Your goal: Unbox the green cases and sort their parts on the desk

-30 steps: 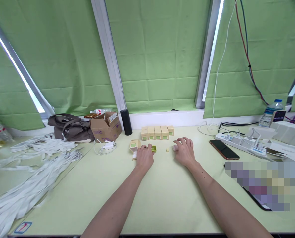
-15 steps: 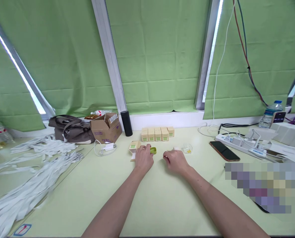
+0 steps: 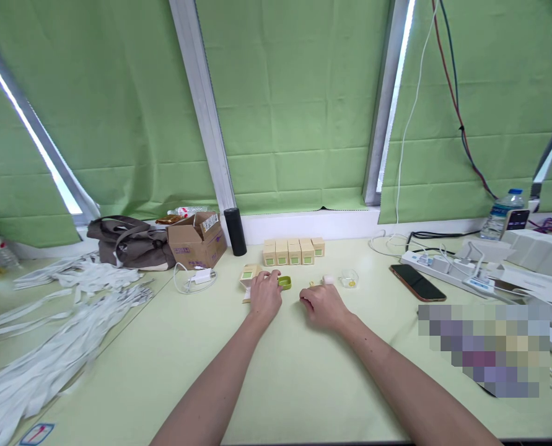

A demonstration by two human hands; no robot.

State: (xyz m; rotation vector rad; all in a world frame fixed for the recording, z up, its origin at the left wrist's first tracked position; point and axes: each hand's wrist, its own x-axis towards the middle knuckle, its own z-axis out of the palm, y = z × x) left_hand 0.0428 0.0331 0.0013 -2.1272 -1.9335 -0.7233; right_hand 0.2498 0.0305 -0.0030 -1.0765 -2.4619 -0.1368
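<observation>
My left hand (image 3: 265, 296) rests on the table with its fingers bent and apart, in front of a small open cardboard box (image 3: 248, 274) with a green label. Just right of its fingertips lies a small olive-green tray (image 3: 284, 283). My right hand (image 3: 324, 306) is closed in a pinch above the table; what it holds, if anything, is too small to make out. Beyond its knuckles are a tiny yellow piece (image 3: 311, 284) and a small white object (image 3: 328, 280). A clear container (image 3: 349, 279) with yellow bits inside stands to the right.
Several small tan boxes (image 3: 288, 253) stand in a row at the back. A black cylinder (image 3: 235, 231), a cardboard carton (image 3: 196, 241), a white charger cable (image 3: 194, 280) and white strips (image 3: 66, 341) lie leftward. On the right are a phone (image 3: 417, 282) and a power strip (image 3: 445, 269).
My right hand has shifted slightly left and toward me, bringing the tiny yellow piece into sight beyond it. My left hand has drawn slightly back from the green tray.
</observation>
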